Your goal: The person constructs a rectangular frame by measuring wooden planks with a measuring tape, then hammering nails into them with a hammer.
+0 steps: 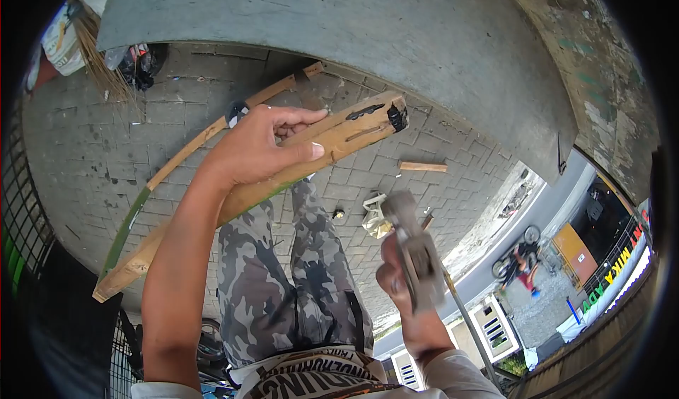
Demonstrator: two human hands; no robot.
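My left hand (265, 137) is closed around a long wooden beam (361, 130), thumb on its near face and fingers over the far edge. The beam slants across my body; black patches mark its upper right end, and a green strip runs along its lower edge. A thinner wooden strip (187, 151), partly green, appears to meet it at the lower left end. In my right hand (394, 272) is a hammer (417, 250), its grey metal head blurred and raised to the right of the beam, apart from it. My fingers hide most of its handle.
A grey metal-looking panel (339, 17) stands ahead above the paving (78, 151). On the ground lie a short wood offcut (423, 166) and a pale plastic bag (375, 215). A broom (95, 45) and bags are at upper left. A person with a motorcycle (520, 261) is on the road at right.
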